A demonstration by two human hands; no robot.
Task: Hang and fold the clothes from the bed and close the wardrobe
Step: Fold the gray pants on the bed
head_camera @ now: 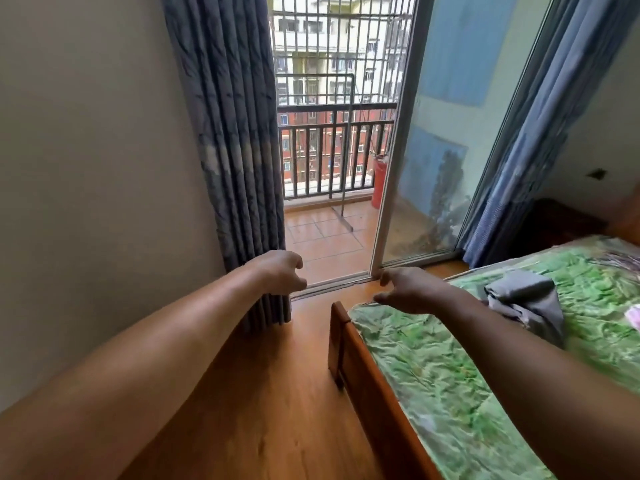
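Note:
A crumpled grey garment [526, 299] lies on the bed's green patterned sheet [450, 375] at the right. A bit of pink cloth [634, 315] shows at the frame's right edge. Both my arms are stretched forward. My left hand [282, 271] hovers in front of the curtain with its fingers loosely curled and holds nothing. Over the bed's near corner, my right hand [408, 289] is held out with relaxed fingers, also holding nothing, just left of the grey garment. The wardrobe is not in view.
A wooden bed frame [363, 368] borders the strip of wood floor [277, 393] I stand on. A grey-blue curtain [235, 150] hangs left of the open balcony door. A plain wall [86, 168] closes the left side.

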